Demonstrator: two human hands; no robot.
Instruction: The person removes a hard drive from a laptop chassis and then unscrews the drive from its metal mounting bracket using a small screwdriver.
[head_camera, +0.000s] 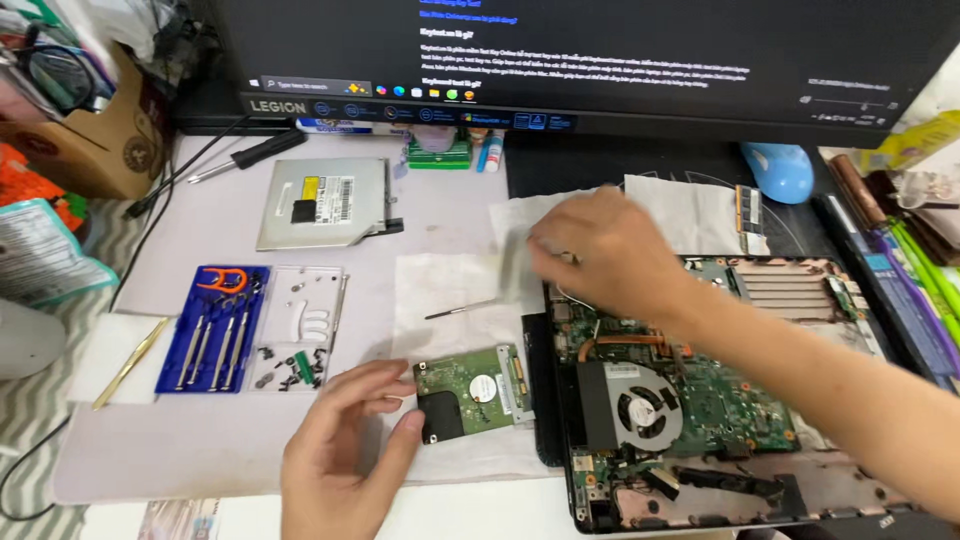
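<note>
Grip status: your left hand (345, 450) lay open at the near edge of the worktop (200, 440), fingers spread, thumb and fingertips touching the left edge of the hard drive (470, 392) without closing on it. The drive lay board side up on a white paper sheet (445, 290), just left of the opened laptop (700, 400). Your right hand (605, 260) reached across the far left corner of the laptop, fingers curled over a white tissue (520, 240); motion blur there, so I cannot tell whether it actually pinched the tissue. A small screwdriver (460, 310) lay on the sheet between your two hands. The laptop's fan (645, 410) and green board were exposed. To the left sat a blue tool case (212, 328) with a clear screw tray (300, 330) beside it. Farther off lay an optical drive (322, 203); a blue mouse (778, 170) sat far right, below the monitor (600, 60).
</note>
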